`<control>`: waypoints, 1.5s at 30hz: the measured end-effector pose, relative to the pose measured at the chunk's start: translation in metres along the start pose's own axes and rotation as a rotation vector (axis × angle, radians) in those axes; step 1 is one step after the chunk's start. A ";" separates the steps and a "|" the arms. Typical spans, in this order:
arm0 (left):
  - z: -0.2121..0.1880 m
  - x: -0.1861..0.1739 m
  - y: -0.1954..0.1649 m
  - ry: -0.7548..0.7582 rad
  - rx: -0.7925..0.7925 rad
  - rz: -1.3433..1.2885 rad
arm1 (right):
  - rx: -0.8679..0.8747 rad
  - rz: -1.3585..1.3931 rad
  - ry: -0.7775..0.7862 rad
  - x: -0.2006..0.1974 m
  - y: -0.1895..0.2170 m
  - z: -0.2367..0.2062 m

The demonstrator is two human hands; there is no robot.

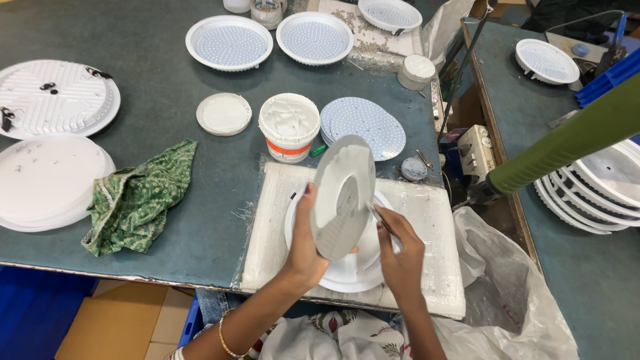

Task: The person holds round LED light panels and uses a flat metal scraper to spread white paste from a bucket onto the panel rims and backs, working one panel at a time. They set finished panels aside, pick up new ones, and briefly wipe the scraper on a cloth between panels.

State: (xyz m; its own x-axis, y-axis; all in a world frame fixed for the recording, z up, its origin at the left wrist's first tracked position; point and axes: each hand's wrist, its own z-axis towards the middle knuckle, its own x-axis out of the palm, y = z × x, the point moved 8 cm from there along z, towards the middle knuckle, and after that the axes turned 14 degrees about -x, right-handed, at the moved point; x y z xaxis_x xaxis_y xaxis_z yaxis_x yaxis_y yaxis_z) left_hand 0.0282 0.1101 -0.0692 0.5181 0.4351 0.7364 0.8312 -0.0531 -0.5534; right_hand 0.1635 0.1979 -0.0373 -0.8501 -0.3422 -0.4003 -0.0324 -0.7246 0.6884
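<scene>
My left hand (304, 248) grips a round grey-white disc (341, 195) by its lower left edge and holds it tilted upright over a white round lamp housing (349, 275). My right hand (401, 251) pinches a thin stick (375, 215) whose tip touches the disc's face. The housing rests on a white plastic-wrapped pad (433, 220) at the table's near edge. Just beyond stands an open tub of white paste (289, 125), with its lid (223, 114) to the left.
A stack of round dotted boards (371, 127) lies right of the tub. A green cloth (137, 200) and white round covers (47, 180) sit at left. Dotted lamp housings (229, 43) line the far edge. A green tube (567, 143) crosses at right above stacked housings (600, 190).
</scene>
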 end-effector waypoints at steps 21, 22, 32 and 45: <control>0.025 0.003 0.008 0.084 0.414 0.166 | -0.026 0.036 -0.086 0.017 -0.002 0.031; 0.024 0.003 0.006 0.070 0.425 0.171 | -0.011 0.035 -0.086 0.022 0.002 0.029; 0.027 -0.005 0.003 -0.025 0.522 0.316 | 0.022 -0.081 0.094 0.039 0.061 -0.016; 0.047 -0.028 0.008 0.081 0.422 -0.027 | 0.019 0.073 0.016 0.027 0.008 0.045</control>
State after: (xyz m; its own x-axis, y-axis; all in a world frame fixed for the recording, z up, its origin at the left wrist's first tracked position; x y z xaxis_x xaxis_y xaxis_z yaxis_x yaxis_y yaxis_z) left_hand 0.0110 0.1398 -0.1121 0.5256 0.3587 0.7714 0.6977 0.3371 -0.6321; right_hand 0.1162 0.2097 -0.0154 -0.8423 -0.4028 -0.3581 0.0187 -0.6859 0.7275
